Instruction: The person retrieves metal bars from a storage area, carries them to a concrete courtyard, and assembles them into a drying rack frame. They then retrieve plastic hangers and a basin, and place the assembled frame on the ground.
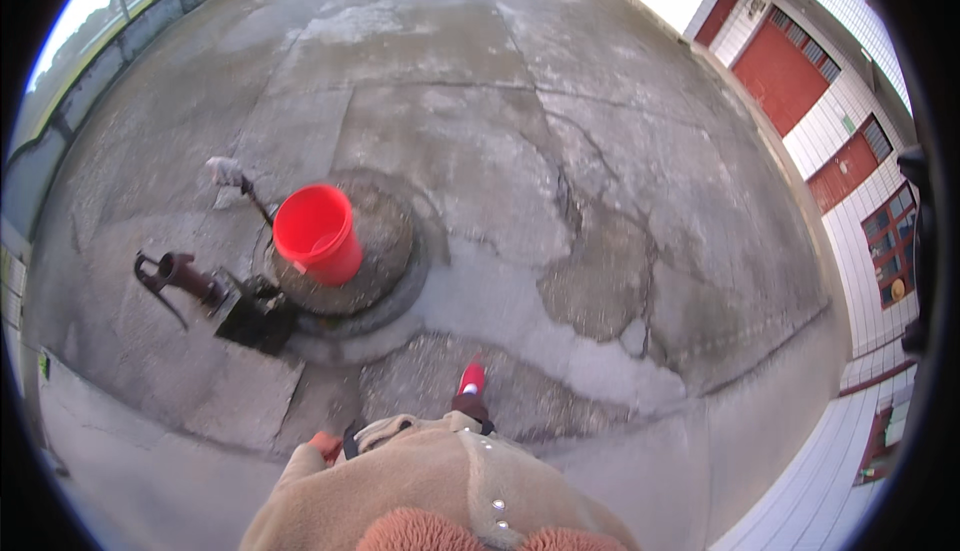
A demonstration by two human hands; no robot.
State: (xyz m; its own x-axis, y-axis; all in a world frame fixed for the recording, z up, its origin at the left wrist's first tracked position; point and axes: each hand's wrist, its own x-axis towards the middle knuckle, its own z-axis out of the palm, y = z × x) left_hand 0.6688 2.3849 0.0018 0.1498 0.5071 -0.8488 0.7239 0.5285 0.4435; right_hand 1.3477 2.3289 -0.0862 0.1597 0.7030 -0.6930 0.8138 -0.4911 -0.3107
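Observation:
My left hand [326, 446] hangs low beside my beige fleece coat, close to a dark strap-like edge at the coat's side. It is small and blurred, so its fingers cannot be made out. My right hand is out of sight. Ahead and to the left, beyond reach, a red bucket [338, 259] stands upright on a round concrete platform [385, 251]. Beside the bucket a thin dark pipe [257, 199] rises, its top wrapped in something pale. Left of the platform is a rusty hand pump [190, 279] on a dark block [250, 319].
Cracked, partly wet concrete [440, 121] spreads across the yard. One red shoe [472, 379] of mine shows below. A white-tiled building with red doors [785, 76] lines the right side. A low wall [130, 41] bounds the left.

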